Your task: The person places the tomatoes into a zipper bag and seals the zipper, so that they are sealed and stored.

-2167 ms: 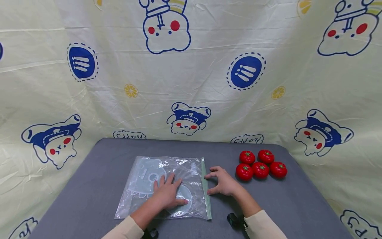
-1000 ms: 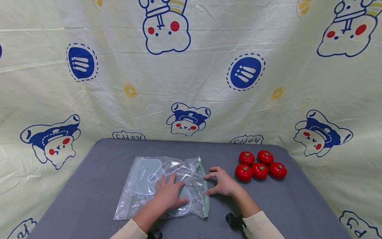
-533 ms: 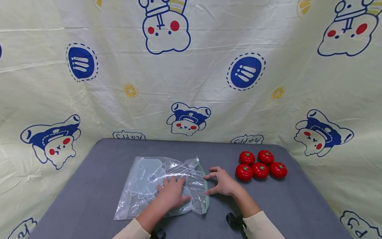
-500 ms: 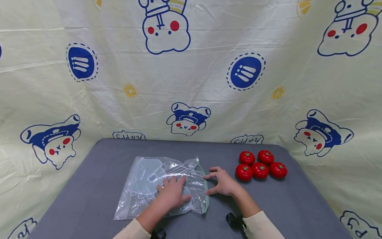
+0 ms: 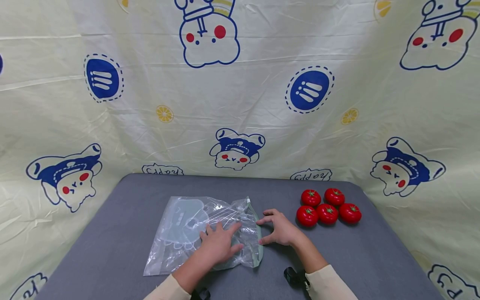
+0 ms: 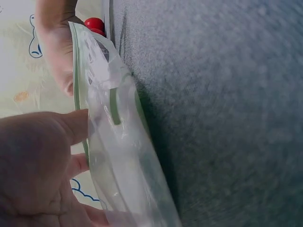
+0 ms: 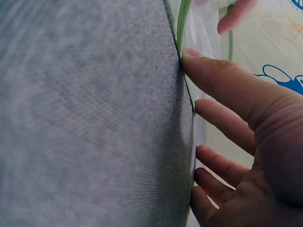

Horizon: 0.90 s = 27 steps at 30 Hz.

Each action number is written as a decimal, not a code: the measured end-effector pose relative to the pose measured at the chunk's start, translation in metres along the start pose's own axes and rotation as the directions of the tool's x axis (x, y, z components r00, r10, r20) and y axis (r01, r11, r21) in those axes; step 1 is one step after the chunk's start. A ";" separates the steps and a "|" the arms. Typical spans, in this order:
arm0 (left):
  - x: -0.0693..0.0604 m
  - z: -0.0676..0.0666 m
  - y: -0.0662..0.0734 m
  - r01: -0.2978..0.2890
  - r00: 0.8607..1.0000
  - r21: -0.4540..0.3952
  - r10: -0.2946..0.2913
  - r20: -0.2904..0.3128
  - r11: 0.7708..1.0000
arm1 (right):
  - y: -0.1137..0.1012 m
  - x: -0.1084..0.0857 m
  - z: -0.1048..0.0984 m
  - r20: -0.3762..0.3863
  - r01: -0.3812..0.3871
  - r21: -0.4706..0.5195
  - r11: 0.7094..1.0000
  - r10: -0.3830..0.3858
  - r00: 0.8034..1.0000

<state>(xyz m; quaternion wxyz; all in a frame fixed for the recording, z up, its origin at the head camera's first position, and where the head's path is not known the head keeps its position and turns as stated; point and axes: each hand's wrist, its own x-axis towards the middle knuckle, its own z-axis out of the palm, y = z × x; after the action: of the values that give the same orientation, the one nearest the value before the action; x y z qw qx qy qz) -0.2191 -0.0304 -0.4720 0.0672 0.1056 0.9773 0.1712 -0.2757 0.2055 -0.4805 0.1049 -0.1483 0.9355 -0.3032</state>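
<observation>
A clear plastic zip bag (image 5: 159,256) with white printing lies on the table, its green-edged mouth (image 5: 260,252) toward the right. On its top, right of the printed figure, is my left hand (image 5: 216,246) with fingers spread. In the left wrist view, this hand (image 6: 33,165) touches the film, and the upper layer of the bag (image 6: 130,161) stands raised off the table. My right hand (image 5: 280,228) is at the green edge, thumb and forefinger apart. The right wrist view shows its thumb and fingertips (image 7: 203,106) resting along the edge.
Several red tomatoes (image 5: 327,213) with green tops sit together on the table's right side. Grey cloth covers the table (image 5: 123,233). Behind hangs a pale curtain (image 5: 262,50) printed with cartoon figures.
My left hand has slid right across the bag. The bag's right part has wrinkled and bulged, and its green edge has bowed, its ends shifting left. My right hand has stayed in place.
</observation>
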 end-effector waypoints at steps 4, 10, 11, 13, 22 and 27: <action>-0.002 -0.001 0.001 0.012 1.000 -0.074 -0.012 0.001 0.997 | -0.001 -0.001 0.000 -0.003 0.010 -0.005 1.000 -0.010 1.000; 0.001 0.002 0.010 0.102 0.991 -0.110 -0.110 -0.070 0.989 | 0.000 0.000 0.001 -0.002 0.006 -0.012 1.000 -0.006 1.000; 0.002 0.003 0.012 0.120 0.988 -0.100 -0.129 -0.086 0.988 | 0.000 0.001 0.001 -0.001 0.004 -0.011 1.000 -0.004 1.000; 0.006 0.005 0.016 0.153 0.979 -0.078 -0.162 -0.122 0.985 | 0.001 0.001 0.000 -0.002 0.001 -0.010 1.000 -0.001 1.000; 0.013 0.002 0.032 0.290 0.955 -0.092 -0.295 -0.038 0.952 | 0.001 -0.001 -0.001 -0.001 0.021 0.002 1.000 -0.021 1.000; 0.007 -0.001 0.035 0.279 0.960 -0.067 -0.279 0.013 0.958 | 0.002 0.000 0.000 -0.001 0.025 -0.002 1.000 -0.025 1.000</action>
<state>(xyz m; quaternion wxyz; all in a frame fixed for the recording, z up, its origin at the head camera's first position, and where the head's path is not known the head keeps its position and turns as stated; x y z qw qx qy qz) -0.2197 0.0033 -0.4589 0.0961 -0.0351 0.9759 0.1930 -0.2761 0.2068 -0.4811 0.1006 -0.1600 0.9338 -0.3037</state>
